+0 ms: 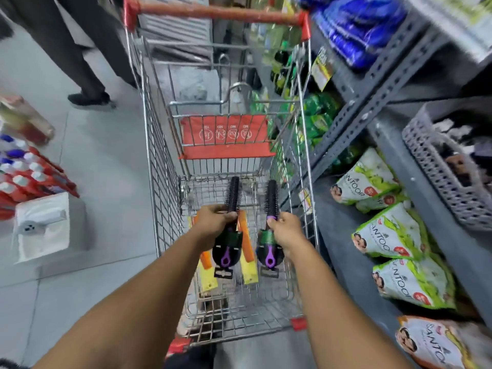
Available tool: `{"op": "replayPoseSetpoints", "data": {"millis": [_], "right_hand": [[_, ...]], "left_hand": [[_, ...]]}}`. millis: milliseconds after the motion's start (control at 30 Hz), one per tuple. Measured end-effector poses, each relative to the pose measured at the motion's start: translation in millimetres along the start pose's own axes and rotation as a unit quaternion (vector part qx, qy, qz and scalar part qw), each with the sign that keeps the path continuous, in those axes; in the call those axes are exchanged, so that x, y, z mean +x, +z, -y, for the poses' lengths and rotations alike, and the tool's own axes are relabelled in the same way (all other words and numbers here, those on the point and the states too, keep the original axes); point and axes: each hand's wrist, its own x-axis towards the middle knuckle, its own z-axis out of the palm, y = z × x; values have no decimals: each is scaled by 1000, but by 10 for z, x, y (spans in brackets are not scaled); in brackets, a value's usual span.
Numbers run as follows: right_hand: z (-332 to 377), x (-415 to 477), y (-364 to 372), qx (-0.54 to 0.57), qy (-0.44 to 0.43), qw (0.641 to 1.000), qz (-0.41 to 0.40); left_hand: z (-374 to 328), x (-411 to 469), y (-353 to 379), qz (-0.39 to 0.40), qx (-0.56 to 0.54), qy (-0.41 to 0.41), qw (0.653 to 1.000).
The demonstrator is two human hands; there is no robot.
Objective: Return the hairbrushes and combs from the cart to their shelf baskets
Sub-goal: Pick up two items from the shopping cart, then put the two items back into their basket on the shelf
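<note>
Both my hands are inside the wire shopping cart [159, 161]. My left hand [213, 222] grips a round black hairbrush with a purple handle [232, 198], bristles pointing away from me. My right hand [286, 230] grips a second matching round hairbrush [271, 198] the same way. Each brush has a black card tag hanging at its handle end. Beneath them on the cart floor lie orange and yellow packaged combs [246, 243]. A grey perforated shelf basket [436, 166] stands on the shelf at right, its dark contents blurred.
Grey metal shelving [378, 83] runs along the right with green-and-white soap packs [391, 235] below and blue packs above. Red and white bottles [29, 179] and a white box [42, 225] sit at left. A person's legs [87, 75] stand at far left.
</note>
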Motion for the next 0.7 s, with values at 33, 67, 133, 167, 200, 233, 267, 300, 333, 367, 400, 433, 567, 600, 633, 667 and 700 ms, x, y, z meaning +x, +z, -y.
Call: {"op": "replayPoseSetpoints", "data": {"millis": [33,67,133,167,200,233,267,300,333,367,400,433,567,600,633,667,700], "right_hand": [[40,-50,-41,5,-10,1000,-5],[74,-109,-76,8,-19,1000,-7],[158,-266,-176,15,-36,999,-13],[200,-345,-237,18,-43,999,-15],[220,-406,-280,24,-47,998,-17],[241,-464,-331,30,-50,998,-21],[256,-520,-385,39,-53,997,-30],[263,-571,-426,45,-54,997,-38],[268,-631,-475,56,-56,996,-48],[275,-721,-551,69,-62,994,-58],[285,-768,-575,74,-68,993,-59],[297,-817,-602,74,-74,993,-62],[330,-1113,-833,100,-116,984,-94],[332,-1209,-929,114,-128,979,-107],[337,-1281,-1000,125,-135,977,-112],[340,-1355,-1084,134,-142,974,-119],[339,-1430,-1162,139,-147,971,-125]], "left_hand": [[-51,-54,1,2,2,0,1000],[-84,-101,0,7,-1,-1,1000],[-194,-237,16,25,-1,1,1000],[-265,-307,35,39,6,9,999],[-311,-349,54,50,14,17,999],[-366,-402,83,58,22,26,998],[-423,-461,122,65,26,37,997],[-479,-520,154,69,24,44,996],[-531,-579,191,75,27,52,995],[-599,-663,250,86,36,60,994],[-647,-699,269,95,42,66,992],[-696,-730,288,103,46,70,991],[-884,-960,491,138,62,88,985],[-930,-1052,582,158,68,93,981],[-970,-1123,651,174,69,95,978],[-1007,-1206,733,188,70,97,975],[-1037,-1277,803,197,74,98,973]]}}
